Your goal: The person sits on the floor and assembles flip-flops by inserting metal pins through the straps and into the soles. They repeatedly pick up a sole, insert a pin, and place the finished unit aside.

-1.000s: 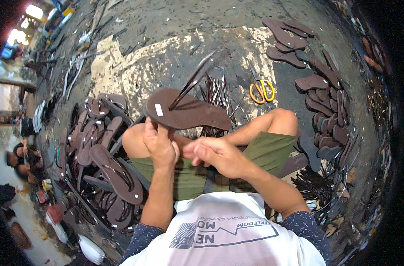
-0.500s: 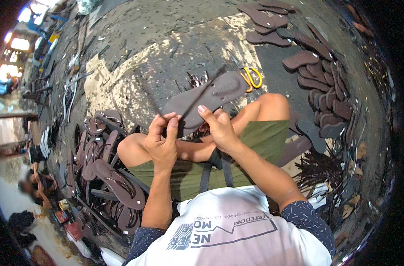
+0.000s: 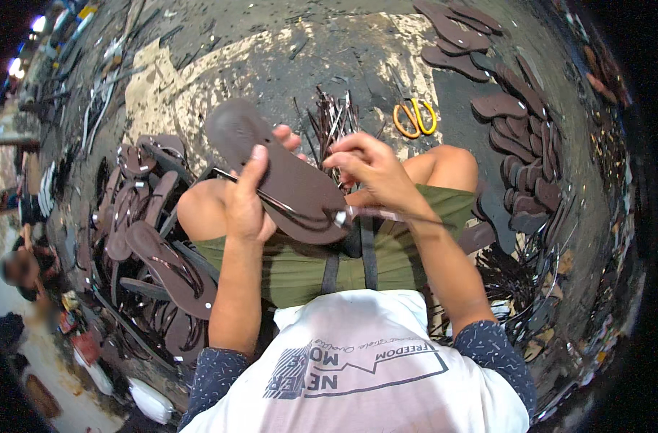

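A dark brown flip-flop sole [image 3: 278, 169] lies tilted over my knees, its toe end pointing up and left. My left hand [image 3: 248, 202] grips it from the left, thumb pressed on its top face. A thin dark strap [image 3: 271, 200] runs across the sole toward its lower right end. My right hand [image 3: 376, 173] is closed on a slim metal tool [image 3: 376, 213] whose tip meets the strap at the sole's lower end. I sit cross-legged in green shorts on a stained floor.
A pile of finished brown sandals [image 3: 152, 245] lies to my left. Bare brown soles [image 3: 513, 130] are spread at the right and top right. Yellow-handled scissors [image 3: 415, 117] lie on the floor ahead. A bundle of thin straps [image 3: 332, 119] sits behind the sole. A person sits at far left [image 3: 19, 270].
The sole has been turned over and swung from pointing right to pointing up-left. My right hand has come off the sole and now works a tool at its lower end.
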A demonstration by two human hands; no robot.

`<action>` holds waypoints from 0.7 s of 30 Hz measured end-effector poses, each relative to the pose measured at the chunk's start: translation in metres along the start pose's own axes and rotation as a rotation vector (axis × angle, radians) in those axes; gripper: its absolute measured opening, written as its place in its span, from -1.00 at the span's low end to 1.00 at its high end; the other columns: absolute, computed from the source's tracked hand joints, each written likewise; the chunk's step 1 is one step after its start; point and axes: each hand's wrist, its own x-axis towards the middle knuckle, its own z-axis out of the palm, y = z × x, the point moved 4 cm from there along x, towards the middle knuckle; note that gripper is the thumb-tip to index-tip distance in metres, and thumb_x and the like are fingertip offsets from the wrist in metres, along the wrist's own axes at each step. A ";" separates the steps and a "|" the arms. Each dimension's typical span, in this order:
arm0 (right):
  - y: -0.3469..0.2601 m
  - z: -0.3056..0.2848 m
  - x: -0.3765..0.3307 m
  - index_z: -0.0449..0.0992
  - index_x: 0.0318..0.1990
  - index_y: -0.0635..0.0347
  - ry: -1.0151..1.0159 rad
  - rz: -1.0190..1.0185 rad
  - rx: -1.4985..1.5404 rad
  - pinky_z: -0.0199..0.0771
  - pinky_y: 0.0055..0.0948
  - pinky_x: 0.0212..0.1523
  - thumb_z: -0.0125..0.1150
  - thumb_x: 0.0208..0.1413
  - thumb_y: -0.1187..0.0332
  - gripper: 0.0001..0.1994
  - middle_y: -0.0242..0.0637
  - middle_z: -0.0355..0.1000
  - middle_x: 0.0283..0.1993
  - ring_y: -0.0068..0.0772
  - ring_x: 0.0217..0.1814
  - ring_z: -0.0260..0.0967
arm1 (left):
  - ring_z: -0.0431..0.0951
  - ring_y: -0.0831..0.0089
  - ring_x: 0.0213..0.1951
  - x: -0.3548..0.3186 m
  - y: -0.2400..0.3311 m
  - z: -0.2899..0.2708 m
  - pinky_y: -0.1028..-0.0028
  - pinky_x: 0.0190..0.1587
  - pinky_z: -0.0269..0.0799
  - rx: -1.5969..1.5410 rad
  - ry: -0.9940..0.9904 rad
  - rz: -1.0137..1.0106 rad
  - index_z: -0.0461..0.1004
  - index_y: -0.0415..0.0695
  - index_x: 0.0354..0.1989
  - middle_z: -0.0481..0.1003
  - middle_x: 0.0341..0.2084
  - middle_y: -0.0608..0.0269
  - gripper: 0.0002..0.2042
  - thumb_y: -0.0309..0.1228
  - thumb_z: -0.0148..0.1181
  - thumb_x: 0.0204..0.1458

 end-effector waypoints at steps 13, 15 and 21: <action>0.010 0.009 0.018 0.39 0.04 0.30 0.418 -0.149 0.152 0.51 -0.57 -0.24 0.38 0.19 0.45 -0.65 -0.36 0.47 -0.20 -0.63 -0.27 0.41 | 0.47 0.21 0.20 -0.025 0.004 -0.018 0.20 0.26 0.41 0.232 0.131 0.226 0.19 -0.29 0.40 0.36 0.30 0.02 -0.44 -0.27 0.11 0.32; -0.007 0.029 0.017 0.48 0.01 0.28 0.274 -0.123 0.015 0.51 -0.62 -0.31 0.29 0.25 0.48 -0.77 -0.37 0.55 -0.24 -0.67 -0.28 0.46 | 0.54 0.27 0.11 -0.028 0.006 -0.017 0.27 0.20 0.46 0.282 0.176 0.221 0.34 -0.31 0.27 0.49 0.16 0.05 -0.56 -0.41 0.18 0.25; -0.052 0.079 -0.005 0.58 -0.19 0.26 0.135 -0.442 -0.702 0.59 -0.27 -0.25 0.29 0.12 0.43 -0.85 -0.12 0.57 -0.30 -0.18 -0.28 0.60 | 0.61 0.52 -0.13 -0.036 0.010 -0.015 0.48 -0.01 0.54 0.434 0.190 0.343 0.57 -0.30 0.01 0.64 -0.13 0.22 -0.76 -0.51 0.30 0.20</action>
